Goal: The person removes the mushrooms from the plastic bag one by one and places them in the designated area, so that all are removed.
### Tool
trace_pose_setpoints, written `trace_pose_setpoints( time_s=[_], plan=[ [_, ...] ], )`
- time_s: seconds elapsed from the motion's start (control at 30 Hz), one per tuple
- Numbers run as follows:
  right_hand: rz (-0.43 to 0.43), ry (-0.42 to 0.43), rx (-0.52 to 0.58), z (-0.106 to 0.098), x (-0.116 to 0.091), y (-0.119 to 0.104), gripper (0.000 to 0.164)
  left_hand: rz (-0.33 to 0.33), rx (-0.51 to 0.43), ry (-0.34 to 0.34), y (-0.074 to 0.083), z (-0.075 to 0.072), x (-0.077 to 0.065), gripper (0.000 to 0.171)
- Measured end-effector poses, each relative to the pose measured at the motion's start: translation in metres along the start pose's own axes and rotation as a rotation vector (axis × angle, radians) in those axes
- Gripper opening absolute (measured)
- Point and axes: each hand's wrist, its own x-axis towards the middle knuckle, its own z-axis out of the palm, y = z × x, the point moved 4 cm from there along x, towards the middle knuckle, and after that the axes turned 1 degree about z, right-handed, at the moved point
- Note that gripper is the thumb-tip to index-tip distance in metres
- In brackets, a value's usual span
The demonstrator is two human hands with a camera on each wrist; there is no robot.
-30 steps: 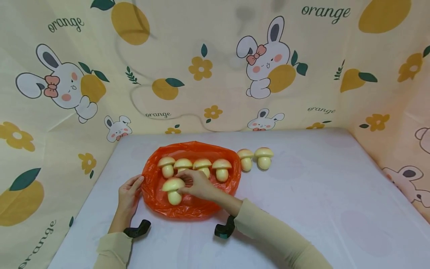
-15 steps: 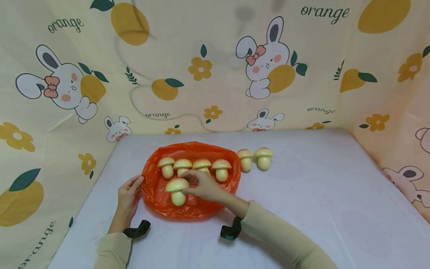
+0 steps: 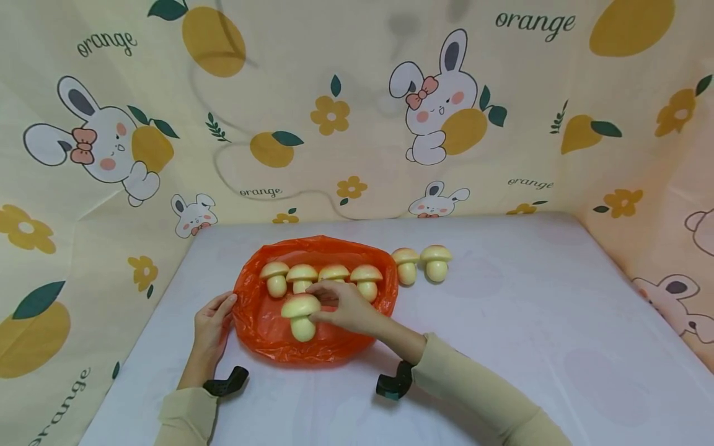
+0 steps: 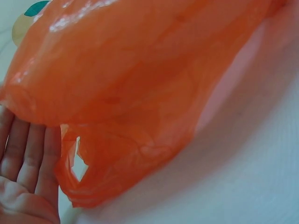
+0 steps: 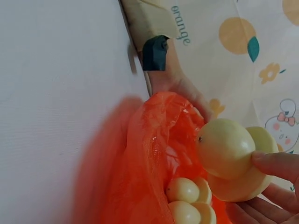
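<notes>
A toy mushroom (image 3: 301, 316) with a pale yellow stem and red-tinged cap is held by my right hand (image 3: 348, 306), over the front part of an orange-red plastic bag (image 3: 262, 347). The right wrist view shows the thumb on the mushroom (image 5: 229, 149), with fingers beneath its cap. Several similar mushrooms (image 3: 276, 280) stand in a row inside the opened bag. My left hand (image 3: 212, 322) pinches the bag's left rim. Seen from the left wrist, its fingers (image 4: 30, 154) run up to the bag's edge (image 4: 42, 116); the thumb is hidden there.
Two more mushrooms, one (image 3: 408, 266) close against the bag's right side and another (image 3: 437, 263) beside it, stand on the white table (image 3: 530, 334). A printed cloth (image 3: 368, 136) with rabbits and oranges rises behind and at both sides.
My right hand has moved slightly to the right over the bag, carrying the mushroom along. The left hand stays at the bag's rim, and the row of mushrooms looks the same.
</notes>
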Motion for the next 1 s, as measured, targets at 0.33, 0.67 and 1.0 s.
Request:
trace_pose_setpoints(
  time_s=[0.33,0.67,1.0],
  plan=[
    [-0.017,0.003,0.022,-0.008,-0.009,0.000,0.044,0.010,0.013,0.008,-0.001,-0.001,0.000,0.020],
    [-0.033,0.021,0.038,-0.021,-0.016,0.006,0.044,0.002,0.022,0.010,0.000,0.000,0.001,0.018],
    [-0.014,0.030,0.039,-0.031,-0.024,0.018,0.044,-0.002,0.015,0.017,-0.001,-0.001,0.001,0.020]
  ],
)
